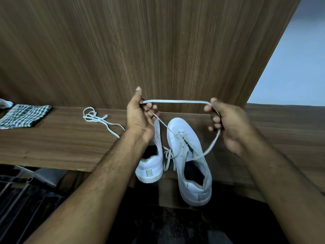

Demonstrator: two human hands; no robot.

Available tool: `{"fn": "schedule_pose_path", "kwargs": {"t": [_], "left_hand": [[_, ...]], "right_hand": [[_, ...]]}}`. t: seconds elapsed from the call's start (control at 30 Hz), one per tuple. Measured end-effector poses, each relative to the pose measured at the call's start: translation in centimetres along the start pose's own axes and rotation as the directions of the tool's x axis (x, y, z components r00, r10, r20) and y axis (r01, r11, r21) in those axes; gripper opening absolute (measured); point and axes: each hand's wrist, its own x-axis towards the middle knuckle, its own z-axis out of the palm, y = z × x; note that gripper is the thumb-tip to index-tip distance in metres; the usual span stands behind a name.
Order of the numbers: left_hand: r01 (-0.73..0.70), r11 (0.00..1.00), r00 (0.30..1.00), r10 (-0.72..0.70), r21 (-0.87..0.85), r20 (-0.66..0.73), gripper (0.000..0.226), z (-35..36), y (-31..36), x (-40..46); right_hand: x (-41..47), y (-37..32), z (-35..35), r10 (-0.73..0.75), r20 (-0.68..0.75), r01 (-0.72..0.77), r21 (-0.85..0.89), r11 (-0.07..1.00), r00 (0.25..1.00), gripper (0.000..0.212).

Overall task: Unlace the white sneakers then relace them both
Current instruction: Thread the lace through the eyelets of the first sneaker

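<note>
Two white sneakers stand side by side on a wooden shelf (61,143), toes toward a wood-grain panel (158,50), heels hanging over the front edge. The left shoe (151,166) is partly hidden by the left forearm. The right shoe (188,155) is still laced through its lower eyelets, with loose ends dangling between the two shoes.

Both hands are raised above the shoes and hold one lace (175,101) stretched flat between them. The left hand (139,118) has its fingers curled round one end of this span, thumb pointing up. The right hand (226,124) grips the other end with curled fingers; from there the lace loops down and runs back into the right shoe's eyelets. Another strand slants from the left hand down to the same shoe.

A second lace (95,117) lies loose in a tangle on the shelf, left of the shoes. Further left lies a folded checked cloth (24,117)
</note>
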Motion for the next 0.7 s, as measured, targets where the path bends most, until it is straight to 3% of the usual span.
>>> {"fn": "schedule_pose_path", "kwargs": {"t": [0.07, 0.13, 0.2, 0.27, 0.37, 0.43, 0.47, 0.6, 0.7], "left_hand": [[-0.119, 0.967, 0.988, 0.138, 0.227, -0.073, 0.029, -0.1, -0.3, 0.4], [-0.212, 0.877, 0.96, 0.269, 0.43, -0.074, 0.027, -0.7, -0.7, 1.1], [-0.251, 0.753, 0.945, 0.327, 0.608, -0.014, 0.026, -1.3, -1.1, 1.6], [-0.28, 0.578, 0.937, 0.339, 0.767, 0.087, 0.042, -1.5, -1.6, 1.5], [-0.372, 0.362, 0.917, 0.288, 0.855, 0.278, 0.06, -1.2, -2.4, 0.6], [-0.442, 0.226, 0.891, 0.218, 0.868, 0.397, 0.055, -0.8, -3.0, 0.0], [-0.465, 0.216, 0.884, 0.156, 0.858, 0.44, 0.049, -0.6, -3.1, -0.3], [-0.445, 0.376, 0.844, -0.127, 0.813, 0.521, 0.04, -0.1, -3.3, -1.4], [-0.468, 0.351, 0.823, -0.16, 0.811, 0.545, 0.03, -0.2, -2.8, -1.5]], "right_hand": [[0.7, 1.1, -0.8, -0.079, -0.05, 0.054, -0.387, 0.921, 0.996, 0.026], [1.1, 1.9, -1.3, -0.171, 0.01, 0.14, -0.62, 0.772, 0.985, 0.019], [1.2, 2.3, -1.3, -0.188, 0.089, 0.197, -0.685, 0.701, 0.978, 0.021], [1.1, 2.5, -0.5, -0.157, 0.156, 0.221, -0.661, 0.717, 0.975, 0.021], [0.9, 2.7, 0.7, -0.215, 0.177, 0.276, -0.699, 0.66, 0.961, 0.012], [0.7, 2.6, 1.1, -0.266, 0.156, 0.296, -0.705, 0.644, 0.951, 0.01], [0.6, 2.5, 1.3, -0.277, 0.156, 0.305, -0.69, 0.656, 0.948, 0.008], [0.8, 2.6, 1.6, -0.316, 0.13, 0.322, -0.643, 0.695, 0.94, 0.009], [1.1, 2.8, 1.1, -0.281, 0.093, 0.27, -0.665, 0.697, 0.955, 0.023]]}}
